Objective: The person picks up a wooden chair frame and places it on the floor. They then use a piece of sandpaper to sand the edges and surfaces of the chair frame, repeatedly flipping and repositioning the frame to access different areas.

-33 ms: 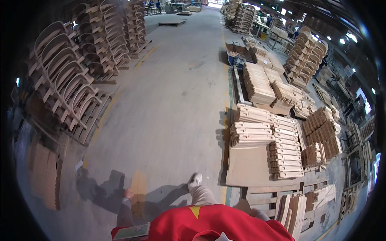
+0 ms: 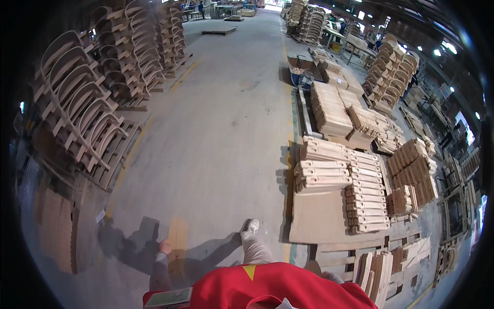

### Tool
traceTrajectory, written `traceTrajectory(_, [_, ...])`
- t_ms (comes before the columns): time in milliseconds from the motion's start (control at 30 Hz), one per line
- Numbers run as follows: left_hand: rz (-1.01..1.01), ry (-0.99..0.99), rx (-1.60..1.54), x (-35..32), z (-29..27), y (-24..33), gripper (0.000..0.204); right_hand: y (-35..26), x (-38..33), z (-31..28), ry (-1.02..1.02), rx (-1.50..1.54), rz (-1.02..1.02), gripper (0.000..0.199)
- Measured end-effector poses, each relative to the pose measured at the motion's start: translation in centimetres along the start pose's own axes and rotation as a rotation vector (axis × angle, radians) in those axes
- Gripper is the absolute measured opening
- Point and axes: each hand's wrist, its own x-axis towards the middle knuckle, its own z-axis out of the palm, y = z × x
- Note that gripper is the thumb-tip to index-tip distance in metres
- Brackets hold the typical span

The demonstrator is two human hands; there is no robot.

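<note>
At the lower left, my left hand [image 2: 164,246] hangs beside my body with its fingers curled. Right next to it is a long tan strip [image 2: 178,242] that looks like a wooden board; whether the hand grips it, I cannot tell. My right hand [image 2: 332,277] shows only in part, past the red garment [image 2: 288,280] on my body. A brown edge [image 2: 312,267] lies close to that hand, and its fingers are hidden. One white shoe [image 2: 252,225] is stretched forward on the grey floor [image 2: 216,154].
Curved wooden frames [image 2: 77,98] are stacked on pallets [image 2: 116,154] along the left. To the right lie stacks of shaped wooden slats [image 2: 368,201], a cardboard sheet [image 2: 316,219] and a blue cart [image 2: 303,69]. A low flat platform [image 2: 218,31] stands far ahead, between yellow floor lines.
The near floor items have slid slightly lower in the view as I move forward. My shoe reaches a little farther ahead, and my right hand shows less.
</note>
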Motion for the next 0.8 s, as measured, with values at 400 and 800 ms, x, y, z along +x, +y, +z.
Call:
traceTrajectory(400, [-0.015,0.076,0.014,32.9,5.5,22.5,0.028,-32.0,22.1,-44.4,0.372,-0.357,-0.49,0.027])
traceTrajectory(800, [-0.002,0.267,-0.367,78.5,3.6,44.9,0.021,-69.7,23.2,-71.5,-0.348,1.501,-0.653,0.036])
